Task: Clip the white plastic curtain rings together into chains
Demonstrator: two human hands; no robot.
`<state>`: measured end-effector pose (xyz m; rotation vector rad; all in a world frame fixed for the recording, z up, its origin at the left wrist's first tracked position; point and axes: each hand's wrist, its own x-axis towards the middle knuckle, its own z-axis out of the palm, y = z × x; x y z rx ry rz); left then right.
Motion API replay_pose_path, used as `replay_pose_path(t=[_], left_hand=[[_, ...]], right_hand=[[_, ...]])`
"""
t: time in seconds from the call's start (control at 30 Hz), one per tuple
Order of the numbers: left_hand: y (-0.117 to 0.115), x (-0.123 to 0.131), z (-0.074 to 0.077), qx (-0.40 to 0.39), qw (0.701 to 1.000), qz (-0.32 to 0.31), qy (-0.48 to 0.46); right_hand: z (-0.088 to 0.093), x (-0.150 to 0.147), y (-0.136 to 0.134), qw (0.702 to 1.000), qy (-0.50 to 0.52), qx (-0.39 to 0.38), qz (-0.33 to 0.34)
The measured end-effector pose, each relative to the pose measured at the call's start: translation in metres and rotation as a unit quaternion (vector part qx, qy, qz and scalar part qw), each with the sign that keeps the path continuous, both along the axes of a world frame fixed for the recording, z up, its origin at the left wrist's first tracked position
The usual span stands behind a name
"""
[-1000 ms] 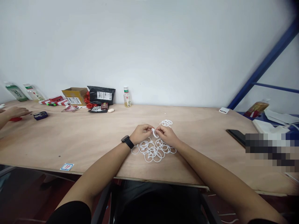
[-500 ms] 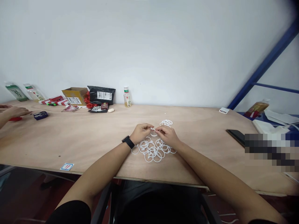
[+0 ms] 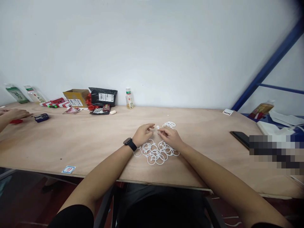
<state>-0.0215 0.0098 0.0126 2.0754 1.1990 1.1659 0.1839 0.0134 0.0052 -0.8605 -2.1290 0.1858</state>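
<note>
Left hand (image 3: pixel 143 134): thumb and fingers parted, released.
Right hand (image 3: pixel 169 135): fingertips drawn together; from here, cannot tell whether they grip the small white piece (image 3: pixel 158 127) at their tips.
Forearms (image 3: pixel 106 166): converging over the worktop (image 3: pixel 95 136) (black watch (image 3: pixel 129 143) on the left wrist).
White rings (image 3: pixel 155 154): loose heap, nearside of both hands.
Smaller ring cluster (image 3: pixel 169 124): beyond the right hand.

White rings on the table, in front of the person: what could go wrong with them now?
1. The rings in the near pile overlap, so they might catch on each other if one is lifted.
2. The small white piece by the fingertips of the right hand could slip: the left hand has its thumb and fingers apart.
3. The far pile lies just beyond the right hand, so a bump might scatter it.
</note>
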Motion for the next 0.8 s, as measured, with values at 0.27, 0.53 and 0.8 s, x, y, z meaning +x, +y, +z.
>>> replay_pose_path(t=[0.27, 0.53, 0.8], left_hand=[[0.005, -0.01, -0.003, 0.01, 0.958, -0.084, 0.273], [0.004, -0.006, -0.001, 0.008, 0.974, 0.002, 0.226], [-0.003, 0.004, 0.002, 0.088, 0.992, 0.015, 0.088]], right_hand=[[-0.008, 0.033, 0.032, 0.984, -0.117, -0.039, -0.129], [-0.004, 0.01, 0.013, 0.992, -0.052, -0.111, -0.032], [-0.004, 0.001, 0.008, 0.979, -0.008, -0.203, 0.03]])
